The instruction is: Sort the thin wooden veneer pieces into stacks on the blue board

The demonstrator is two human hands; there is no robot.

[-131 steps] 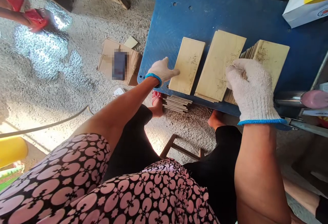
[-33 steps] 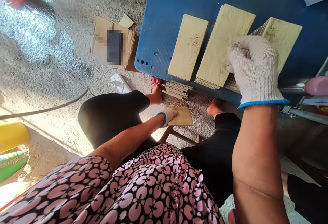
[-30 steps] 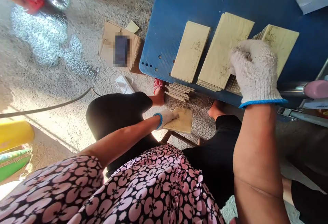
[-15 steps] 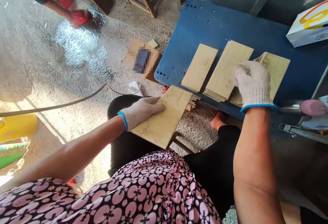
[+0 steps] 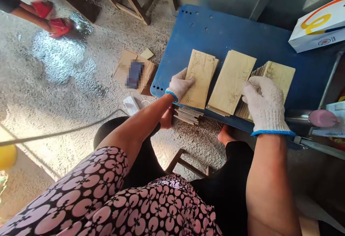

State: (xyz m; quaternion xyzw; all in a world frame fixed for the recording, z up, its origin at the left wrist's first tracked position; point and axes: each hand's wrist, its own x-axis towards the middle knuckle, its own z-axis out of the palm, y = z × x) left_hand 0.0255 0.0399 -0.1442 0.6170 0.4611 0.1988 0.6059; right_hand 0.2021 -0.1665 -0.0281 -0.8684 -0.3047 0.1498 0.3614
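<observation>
Three piles of thin pale wooden boards lie on a blue table (image 5: 231,34). My left hand (image 5: 179,85), in a white knit glove, grips the near left edge of a board (image 5: 199,77) lying on the left pile. The middle pile (image 5: 230,81) lies untouched between my hands. My right hand (image 5: 265,101), also gloved, rests curled on the fanned right pile (image 5: 280,74), its fingers pressing the boards' edges. A short stack of boards (image 5: 188,114) sits on the floor under the table's near edge.
A white printed box (image 5: 318,27) stands at the table's back right. A metal bar with a pink end (image 5: 320,118) lies right of my right hand. On the gravel floor are a cardboard piece (image 5: 124,63), a power strip (image 5: 130,103) and a cable. Another person's red-shod feet (image 5: 54,25) stand far left.
My left hand lifted a board from below the table's edge and set it on the left pile. My right hand stayed on the fanned right pile.
</observation>
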